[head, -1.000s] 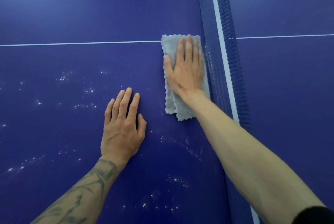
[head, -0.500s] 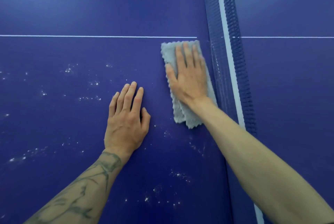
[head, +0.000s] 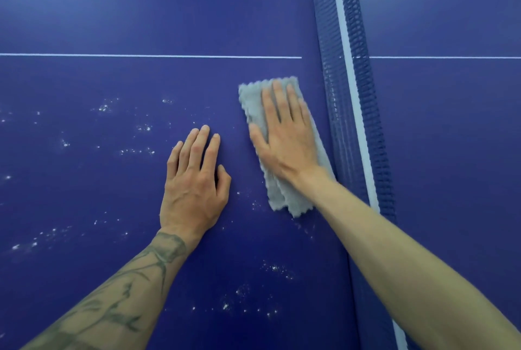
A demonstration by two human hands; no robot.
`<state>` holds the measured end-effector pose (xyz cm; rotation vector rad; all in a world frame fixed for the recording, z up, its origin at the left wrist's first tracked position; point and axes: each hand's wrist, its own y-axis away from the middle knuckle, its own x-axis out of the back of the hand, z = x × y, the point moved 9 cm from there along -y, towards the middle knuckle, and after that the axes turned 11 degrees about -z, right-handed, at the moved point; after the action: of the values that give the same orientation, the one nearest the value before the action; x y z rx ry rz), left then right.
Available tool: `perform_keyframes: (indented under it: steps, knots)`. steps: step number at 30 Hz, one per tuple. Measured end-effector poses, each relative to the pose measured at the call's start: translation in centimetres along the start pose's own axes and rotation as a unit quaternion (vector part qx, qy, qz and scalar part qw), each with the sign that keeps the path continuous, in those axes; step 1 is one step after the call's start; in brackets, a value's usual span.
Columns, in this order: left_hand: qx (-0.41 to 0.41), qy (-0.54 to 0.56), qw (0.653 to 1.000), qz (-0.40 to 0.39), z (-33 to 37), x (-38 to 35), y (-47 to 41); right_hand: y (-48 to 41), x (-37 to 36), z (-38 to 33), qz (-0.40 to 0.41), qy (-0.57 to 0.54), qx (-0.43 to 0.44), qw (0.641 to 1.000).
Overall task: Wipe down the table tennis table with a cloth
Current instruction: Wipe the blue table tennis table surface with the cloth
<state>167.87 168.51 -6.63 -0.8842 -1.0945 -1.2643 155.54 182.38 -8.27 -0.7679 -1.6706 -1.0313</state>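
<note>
A folded grey cloth lies flat on the blue table tennis table, just left of the net. My right hand presses down on the cloth with straight fingers, covering most of it. My left hand rests flat on the bare table surface to the left of the cloth, fingers straight and apart from it. White specks of dust are scattered over the table to the left of and below both hands.
The blue net with its white top band runs from top to bottom right beside the cloth. A thin white centre line crosses the table beyond the hands. The other half of the table lies right of the net.
My right hand has slid the cloth toward me along the net, away from the white line. My left hand stays flat in about the same spot on the table.
</note>
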Motion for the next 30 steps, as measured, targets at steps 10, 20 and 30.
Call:
perform_keyframes:
  steps: [10,20,30]
  knots:
    - [-0.004,-0.013,1.000,-0.005,0.0,0.0,0.2,-2.0,1.0,0.1,0.003,-0.045,-0.069,0.997]
    - [0.048,-0.035,0.998,-0.018,-1.5,-0.5,7.0,2.6,-0.4,3.3,-0.005,-0.065,-0.123,0.990]
    - [0.053,-0.028,0.998,-0.014,-1.7,-0.8,7.0,6.2,-2.0,1.9,-0.010,-0.042,-0.043,0.998]
